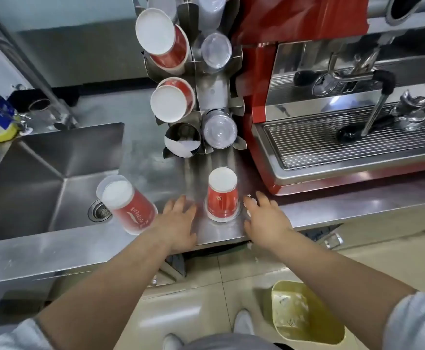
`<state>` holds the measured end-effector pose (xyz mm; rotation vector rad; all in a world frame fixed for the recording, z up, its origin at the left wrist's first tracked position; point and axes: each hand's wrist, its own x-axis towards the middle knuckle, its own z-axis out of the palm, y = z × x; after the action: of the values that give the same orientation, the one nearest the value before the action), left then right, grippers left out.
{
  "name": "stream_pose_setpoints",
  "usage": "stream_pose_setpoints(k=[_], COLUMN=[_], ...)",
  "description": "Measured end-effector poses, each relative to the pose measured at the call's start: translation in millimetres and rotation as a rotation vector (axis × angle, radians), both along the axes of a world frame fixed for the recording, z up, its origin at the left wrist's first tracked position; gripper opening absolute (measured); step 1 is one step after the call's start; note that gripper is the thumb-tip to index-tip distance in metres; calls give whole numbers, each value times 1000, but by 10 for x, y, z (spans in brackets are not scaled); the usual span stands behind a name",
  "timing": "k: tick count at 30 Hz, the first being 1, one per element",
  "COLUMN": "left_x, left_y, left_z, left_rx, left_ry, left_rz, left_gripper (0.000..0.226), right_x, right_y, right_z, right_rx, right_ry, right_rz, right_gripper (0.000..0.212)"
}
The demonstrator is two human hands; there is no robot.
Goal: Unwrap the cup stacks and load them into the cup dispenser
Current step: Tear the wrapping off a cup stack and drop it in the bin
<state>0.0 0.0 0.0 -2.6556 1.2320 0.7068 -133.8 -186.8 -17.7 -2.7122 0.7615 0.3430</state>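
A short stack of red paper cups stands upside down on the steel counter, a ring of clear wrap around its base. My left hand and my right hand lie on either side of it, fingers spread and straight, holding nothing. A second red cup stack in clear plastic wrap stands tilted by the sink edge, left of my left hand. The metal cup dispenser rises behind, with red cups in two left tubes, clear plastic cups in the right tubes, and a nearly empty tube at lower left.
A steel sink with a drain lies at left, its tap behind it. A red espresso machine with a drip grate stands at right. A yellow bin sits on the floor under my right arm.
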Motion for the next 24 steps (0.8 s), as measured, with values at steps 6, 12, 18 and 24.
stream_pose_setpoints(k=[6, 12, 18, 24], left_x=[52, 98, 131, 96], left_y=[-14, -17, -19, -16], left_z=[-126, -263, -372, -411], left_rx=[2, -64, -186, -188], left_ry=[39, 59, 69, 111], left_rz=[29, 23, 39, 25], left_gripper=[77, 61, 31, 21], right_x=[161, 208, 223, 195], right_y=[-108, -182, -199, -179], right_z=[-62, -111, -149, -149], right_rx=[54, 17, 18, 51], right_ry=[3, 45, 48, 5], right_rz=[-7, 17, 12, 7], right_gripper=[52, 40, 32, 23])
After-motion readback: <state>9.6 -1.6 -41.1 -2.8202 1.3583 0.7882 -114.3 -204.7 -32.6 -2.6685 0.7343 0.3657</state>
